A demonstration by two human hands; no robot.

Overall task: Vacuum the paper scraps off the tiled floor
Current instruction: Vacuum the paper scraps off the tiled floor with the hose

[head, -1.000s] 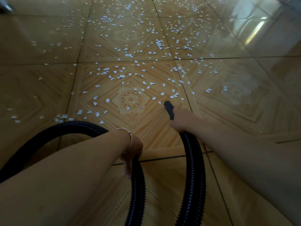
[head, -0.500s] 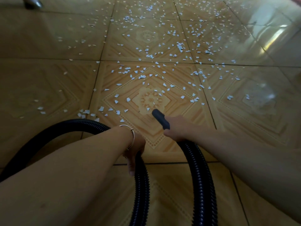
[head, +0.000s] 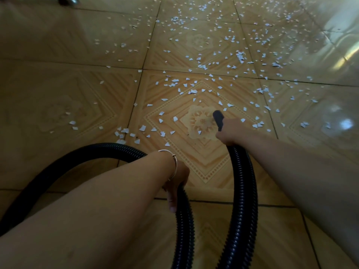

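Early in the vacuuming, I judge: my right hand grips the hose just behind the nozzle, my left hand grips its slack, scraps litter the floor from 9 through 12 to 3 o'clock of the nozzle, so next I push toward 12

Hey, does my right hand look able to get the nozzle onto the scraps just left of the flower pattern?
Probably yes. The right hand grips the hose behind the nozzle, and those scraps lie on open tile beside it with nothing between. The left hand holds the hose farther back.
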